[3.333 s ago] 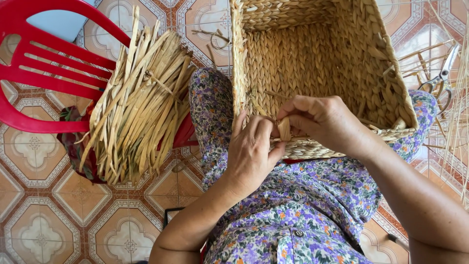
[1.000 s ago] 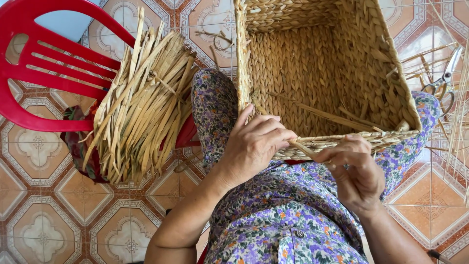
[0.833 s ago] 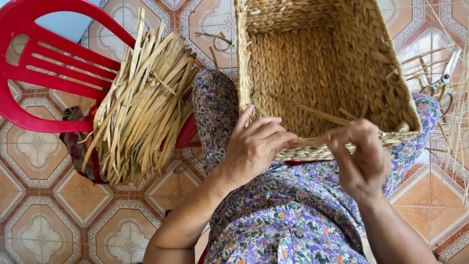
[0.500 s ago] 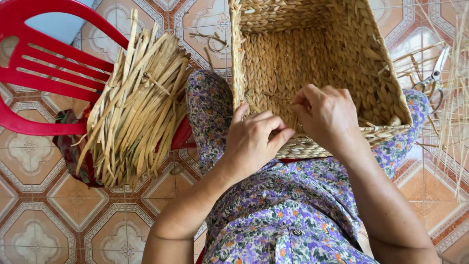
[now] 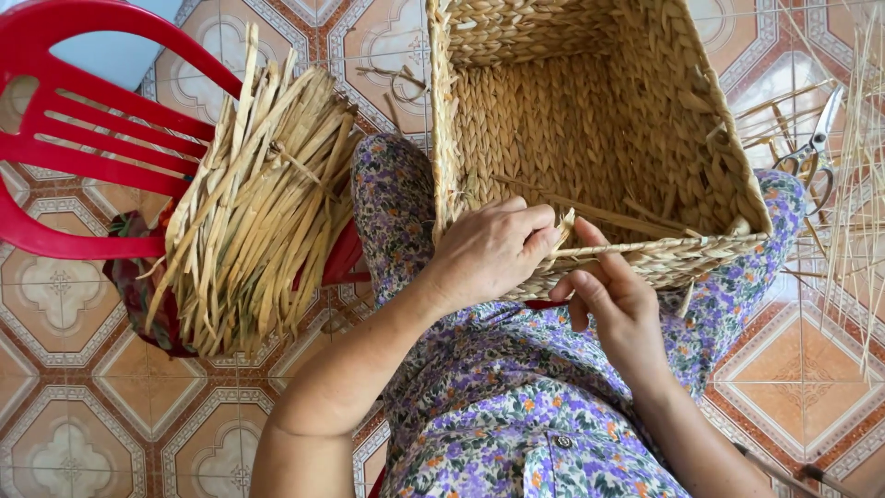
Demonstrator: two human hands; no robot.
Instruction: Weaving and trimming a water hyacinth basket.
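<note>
On the lap, a woven basket (image 5: 590, 138) lies tipped, mouth toward the wearer. Left hand (image 5: 493, 254) curled over the near rim, fingers pressed together on the weave. Right hand (image 5: 613, 295) pinches a loose strand (image 5: 645, 247) running along that rim. Basket looks light, stiff-walled, rough; best held by the rim. Strand looks thin, pliable, likely brittle if kinked. Straw bundle (image 5: 258, 212) lies on a red chair (image 5: 83, 138) by the lap's left edge; scissors (image 5: 816, 138) on the tiled floor.
</note>
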